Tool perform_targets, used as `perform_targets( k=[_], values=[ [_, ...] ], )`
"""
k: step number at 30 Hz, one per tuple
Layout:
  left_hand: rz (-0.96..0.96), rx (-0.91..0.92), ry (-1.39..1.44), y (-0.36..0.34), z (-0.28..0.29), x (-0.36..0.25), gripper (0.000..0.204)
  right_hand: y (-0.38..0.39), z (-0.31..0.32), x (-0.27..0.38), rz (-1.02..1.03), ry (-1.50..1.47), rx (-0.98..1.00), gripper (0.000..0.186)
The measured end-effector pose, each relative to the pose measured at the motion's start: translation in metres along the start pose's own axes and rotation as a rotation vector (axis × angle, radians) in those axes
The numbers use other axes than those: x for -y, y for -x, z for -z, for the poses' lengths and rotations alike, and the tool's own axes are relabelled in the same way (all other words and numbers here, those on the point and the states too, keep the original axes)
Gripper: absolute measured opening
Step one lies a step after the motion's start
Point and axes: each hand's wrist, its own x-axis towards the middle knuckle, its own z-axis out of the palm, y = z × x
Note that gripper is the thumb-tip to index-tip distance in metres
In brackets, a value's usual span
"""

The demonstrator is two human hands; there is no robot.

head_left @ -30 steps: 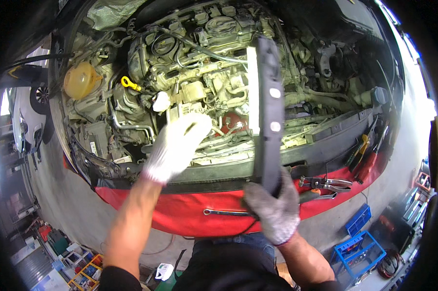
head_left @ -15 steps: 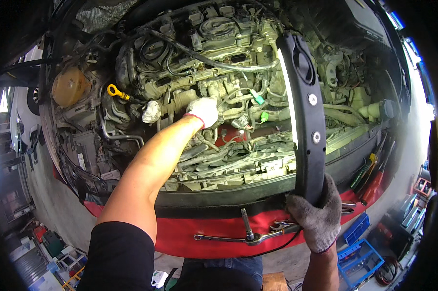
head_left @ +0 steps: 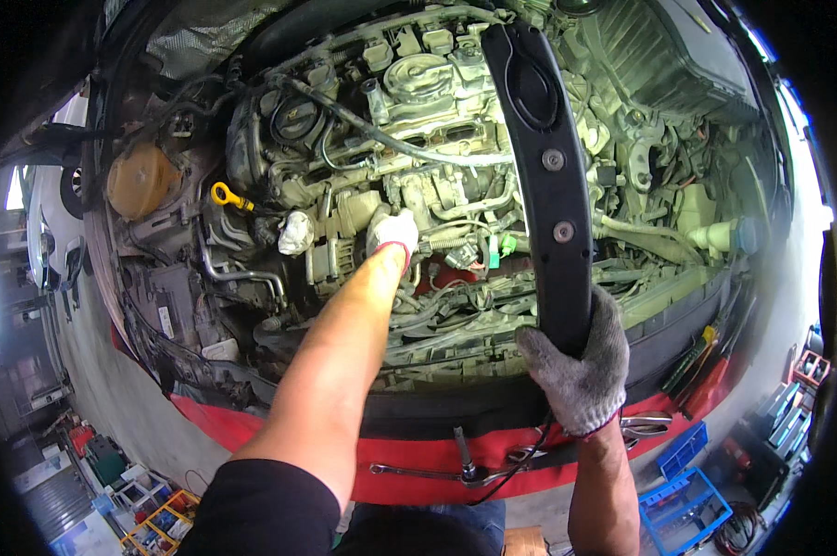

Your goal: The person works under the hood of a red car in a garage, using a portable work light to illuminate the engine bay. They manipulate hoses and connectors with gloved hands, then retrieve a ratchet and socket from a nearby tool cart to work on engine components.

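My left hand [head_left: 393, 232], in a white glove, reaches into the middle of the car engine [head_left: 409, 83], its fingertips hidden among hoses and metal parts. A crumpled white wad [head_left: 295, 233] lies left of it, near a yellow dipstick loop [head_left: 225, 195]; green connectors [head_left: 501, 245] show to its right. In a grey glove, my right hand [head_left: 576, 371] grips the lower end of a long black work light [head_left: 559, 195], which spans the right part of the engine bay and shines leftward onto the parts.
A red cover [head_left: 224, 417] on the car's front edge holds a ratchet [head_left: 469, 468], a combination wrench [head_left: 400, 469], pliers [head_left: 646, 426] and screwdrivers [head_left: 706, 366]. An orange tank [head_left: 139, 181] sits left in the bay. Blue crates [head_left: 683, 505] and toolboxes stand on the floor, another car [head_left: 50, 232] at left.
My left hand moved forward, deeper among the engine parts, over the last second. The work light moved right, then swung back a little left in the view.
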Motion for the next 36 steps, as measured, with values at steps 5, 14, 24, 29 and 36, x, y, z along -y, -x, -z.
perform_targets(
  k=[5,14,24,29,36],
  values=[
    [-0.165,-0.167,-0.336,-0.057,-0.039,0.02,0.046,0.002,0.001,-0.01,-0.038,-0.115,0.065,0.072],
    [-0.218,-0.407,-0.163,-0.068,-0.063,0.036,0.04,-0.002,0.003,-0.011,-0.024,-0.158,0.087,0.067],
    [-0.124,-0.516,0.448,-0.032,-0.057,0.012,0.034,-0.002,0.006,-0.012,-0.009,-0.113,0.116,0.066],
    [-0.058,-0.401,0.317,-0.041,-0.052,0.009,0.038,-0.002,0.003,-0.013,-0.035,-0.129,0.12,0.065],
    [0.067,-0.473,0.06,-0.026,-0.065,0.0,0.044,-0.003,0.003,-0.012,-0.048,-0.139,0.116,0.065]
  ],
)
